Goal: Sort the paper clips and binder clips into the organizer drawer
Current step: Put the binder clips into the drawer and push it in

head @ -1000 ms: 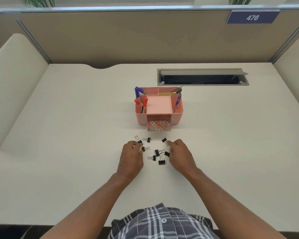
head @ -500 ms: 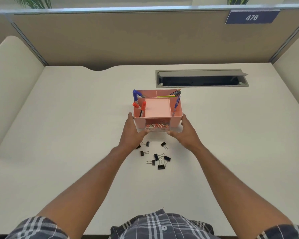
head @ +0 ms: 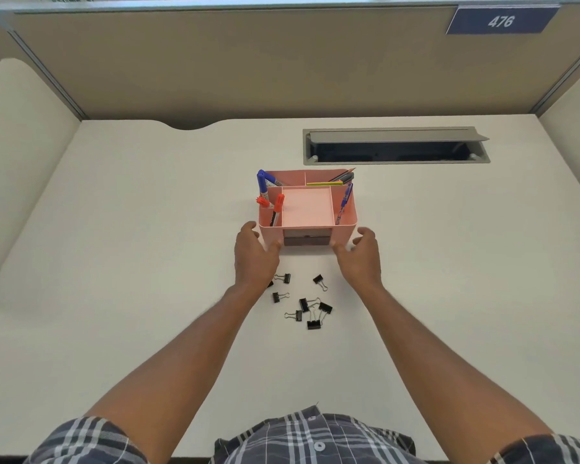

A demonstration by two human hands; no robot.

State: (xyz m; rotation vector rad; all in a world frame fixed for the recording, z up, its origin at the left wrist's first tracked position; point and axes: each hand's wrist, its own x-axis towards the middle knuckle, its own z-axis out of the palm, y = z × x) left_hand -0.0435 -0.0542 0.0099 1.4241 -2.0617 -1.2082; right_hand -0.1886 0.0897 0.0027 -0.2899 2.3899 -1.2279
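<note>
Beige desk (head: 114, 262), pink organizer (head: 307, 212) between hands, binder clips (head: 303, 301) behind.

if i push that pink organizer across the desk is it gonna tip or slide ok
The pink organizer looks wide and low, so it would probably slide rather than tip. It is likely light plastic and may skid on the smooth desk. The pens lean loosely in it and could rattle or shift.

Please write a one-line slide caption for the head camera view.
Both hands at the pink organizer's front corners, binder clips loose on the desk.
</note>
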